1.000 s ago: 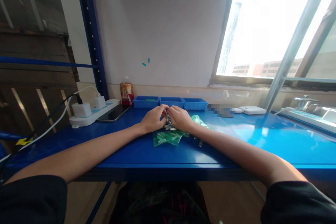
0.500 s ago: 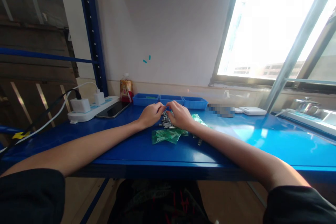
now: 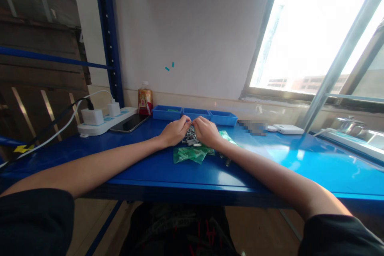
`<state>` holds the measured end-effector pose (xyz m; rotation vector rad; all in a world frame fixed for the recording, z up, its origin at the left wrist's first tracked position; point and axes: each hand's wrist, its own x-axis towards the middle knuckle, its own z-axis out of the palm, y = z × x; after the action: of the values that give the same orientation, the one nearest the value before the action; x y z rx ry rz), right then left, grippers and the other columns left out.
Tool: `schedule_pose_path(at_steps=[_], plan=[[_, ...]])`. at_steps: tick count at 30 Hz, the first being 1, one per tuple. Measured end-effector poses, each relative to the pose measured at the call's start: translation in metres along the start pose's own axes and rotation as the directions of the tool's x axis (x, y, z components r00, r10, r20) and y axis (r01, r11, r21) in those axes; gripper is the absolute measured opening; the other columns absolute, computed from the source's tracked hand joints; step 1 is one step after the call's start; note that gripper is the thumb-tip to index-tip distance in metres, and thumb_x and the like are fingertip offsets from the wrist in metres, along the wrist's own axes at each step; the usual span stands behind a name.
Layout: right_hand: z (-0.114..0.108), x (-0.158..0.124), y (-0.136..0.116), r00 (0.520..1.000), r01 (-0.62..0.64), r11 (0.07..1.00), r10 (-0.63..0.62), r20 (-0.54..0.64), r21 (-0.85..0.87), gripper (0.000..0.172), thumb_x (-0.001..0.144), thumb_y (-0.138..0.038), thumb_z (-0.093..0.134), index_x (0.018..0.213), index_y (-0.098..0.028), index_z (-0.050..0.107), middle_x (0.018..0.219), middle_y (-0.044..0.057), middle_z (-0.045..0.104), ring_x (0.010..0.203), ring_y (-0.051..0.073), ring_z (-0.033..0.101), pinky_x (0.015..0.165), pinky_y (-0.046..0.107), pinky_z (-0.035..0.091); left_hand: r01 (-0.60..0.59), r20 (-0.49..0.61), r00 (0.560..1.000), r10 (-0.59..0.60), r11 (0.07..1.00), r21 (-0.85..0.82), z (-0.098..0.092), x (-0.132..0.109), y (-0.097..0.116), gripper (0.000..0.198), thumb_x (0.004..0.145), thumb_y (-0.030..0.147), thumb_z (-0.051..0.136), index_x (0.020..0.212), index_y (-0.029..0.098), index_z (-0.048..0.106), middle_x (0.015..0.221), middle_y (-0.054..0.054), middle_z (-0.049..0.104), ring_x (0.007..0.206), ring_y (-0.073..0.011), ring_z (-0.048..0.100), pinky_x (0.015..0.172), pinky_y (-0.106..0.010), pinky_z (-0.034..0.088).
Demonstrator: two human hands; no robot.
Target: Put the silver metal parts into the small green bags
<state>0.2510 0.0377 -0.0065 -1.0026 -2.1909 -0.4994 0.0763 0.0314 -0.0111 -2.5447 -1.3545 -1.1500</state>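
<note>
Over a pile of small metal screws or bolts (image 3: pixel 191 137), my left hand (image 3: pixel 176 131) and my right hand (image 3: pixel 206 131) meet almost fingertip to fingertip. Both are closed in a pinch. Whatever is between the fingers is too small or hidden to make out. Just in front of the pile lie green plastic bags (image 3: pixel 189 155) with small parts inside. Another green-and-white bag (image 3: pixel 227 137) shows beyond my right wrist, and a short metal piece (image 3: pixel 228 163) lies under my right forearm.
Three blue trays, left (image 3: pixel 167 113), middle (image 3: pixel 195 115) and right (image 3: pixel 223 119), stand behind my hands. At the left are a power strip (image 3: pixel 99 126), a phone (image 3: pixel 129 123) and a bottle (image 3: pixel 145 102). A white box (image 3: pixel 289 129) and a scale-like device (image 3: pixel 351 140) stand at the right.
The fingertips of my two hands have moved slightly apart, and my right fingers have curled in more. The view has shifted a little.
</note>
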Motion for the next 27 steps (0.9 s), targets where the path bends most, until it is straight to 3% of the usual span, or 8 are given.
schedule_pose_path(at_steps=[3,5,8,12,16,20,22,27], plan=[[0.002,0.002,0.000,0.997,-0.062,0.998,0.061,0.039,0.023,0.023,0.095,-0.024,0.035,0.087,-0.018,0.055,0.088,0.006,0.061,0.076,0.016,0.056,0.064,0.025,0.034,-0.103,-0.055,0.993,0.101,0.994,-0.035,0.003,0.001,-0.002,0.030,0.092,0.034,0.036,0.118,0.020,0.042,0.101,-0.006,0.061,0.086,-0.0188,0.061,0.073,-0.029,0.045],[0.004,0.003,0.000,0.993,-0.082,0.995,0.077,0.086,0.055,0.024,0.095,-0.023,0.034,0.084,-0.018,0.054,0.085,0.006,0.061,0.075,0.015,0.056,0.065,0.025,0.035,-0.148,-0.046,0.988,0.145,0.988,-0.052,0.006,0.003,-0.004,0.023,0.091,0.029,0.037,0.109,0.019,0.046,0.096,-0.006,0.061,0.085,-0.0187,0.061,0.076,-0.030,0.046],[0.009,0.004,0.000,0.987,-0.084,0.991,0.069,0.142,0.100,0.025,0.094,-0.022,0.033,0.081,-0.018,0.054,0.081,0.005,0.060,0.074,0.015,0.055,0.068,0.025,0.036,-0.111,-0.015,0.994,0.111,0.992,-0.067,0.010,0.006,-0.008,0.017,0.088,0.026,0.040,0.101,0.019,0.049,0.081,-0.004,0.061,0.076,-0.0190,0.061,0.070,-0.029,0.046],[0.010,0.004,0.005,0.994,-0.073,0.982,0.059,0.089,0.172,0.020,0.092,-0.017,0.036,0.091,-0.018,0.055,0.088,0.006,0.062,0.082,0.016,0.057,0.072,0.025,0.038,-0.092,0.079,0.992,0.096,0.994,-0.054,0.009,0.010,-0.014,0.021,0.082,0.020,0.041,0.100,0.018,0.054,0.078,-0.003,0.063,0.074,-0.0189,0.061,0.068,-0.029,0.046],[0.005,0.002,0.010,0.998,-0.026,0.988,0.016,0.066,0.149,0.019,0.091,-0.016,0.038,0.098,-0.017,0.055,0.095,0.007,0.064,0.086,0.017,0.058,0.074,0.026,0.040,-0.150,0.127,0.981,0.149,0.989,-0.002,-0.011,0.016,-0.020,0.027,0.077,0.015,0.039,0.093,0.019,0.061,0.090,-0.005,0.065,0.085,-0.0191,0.060,0.079,-0.028,0.045],[0.001,0.001,0.006,0.982,0.105,0.990,-0.118,0.149,0.091,0.019,0.090,-0.018,0.042,0.099,-0.017,0.058,0.095,0.008,0.065,0.090,0.019,0.058,0.080,0.028,0.040,-0.157,0.419,0.901,0.111,0.985,0.075,-0.032,0.017,-0.028,0.024,0.074,0.023,0.051,0.095,0.021,0.063,0.087,-0.004,0.065,0.076,-0.0191,0.060,0.070,-0.026,0.044],[0.001,0.001,0.003,0.971,0.135,0.987,-0.149,0.186,0.084,0.020,0.091,-0.019,0.042,0.100,-0.017,0.060,0.094,0.008,0.065,0.090,0.018,0.058,0.081,0.029,0.040,-0.122,0.502,0.863,0.064,0.989,0.084,-0.035,0.015,-0.030,0.019,0.072,0.024,0.056,0.089,0.022,0.063,0.082,-0.003,0.063,0.070,-0.0186,0.058,0.064,-0.026,0.042],[0.003,0.000,0.003,0.965,0.132,0.987,-0.149,0.215,0.089,0.020,0.092,-0.021,0.042,0.099,-0.017,0.060,0.094,0.007,0.066,0.089,0.018,0.058,0.081,0.028,0.040,-0.069,0.441,0.896,0.051,0.997,0.026,-0.026,0.012,-0.027,0.006,0.071,0.019,0.055,0.076,0.021,0.058,0.076,-0.003,0.059,0.071,-0.0186,0.056,0.065,-0.026,0.041]])
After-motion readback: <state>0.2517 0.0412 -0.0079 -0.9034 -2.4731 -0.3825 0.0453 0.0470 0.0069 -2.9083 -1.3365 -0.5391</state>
